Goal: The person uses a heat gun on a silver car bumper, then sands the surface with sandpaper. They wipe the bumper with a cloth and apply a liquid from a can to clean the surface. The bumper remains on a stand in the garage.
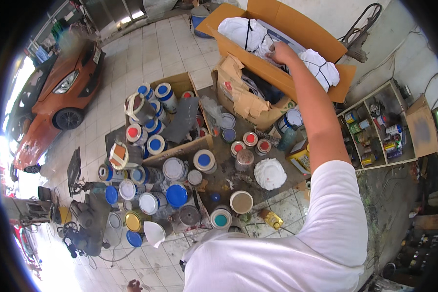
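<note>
My right arm stretches up to the long open cardboard box (255,57) at the far right. There my right hand (281,52) is closed on the white cloth (264,47) between two bundles. The left white cloth bundle (238,33) and the right one (320,69) are both tied with black cord. A flat grey-blue item (277,34) lies behind the cloth. My fingertips are partly hidden against the fabric. At the lower edge, away from the cans, only part of my left hand (134,286) shows, its fingers loosely apart and nothing visible in them.
Several paint cans (204,160) crowd the low surface in front of me, near a carton of cans (177,151). A torn paper sack (238,90) stands below the long box. Shelves (374,126) with small cans are at right. An orange car (58,92) is parked left.
</note>
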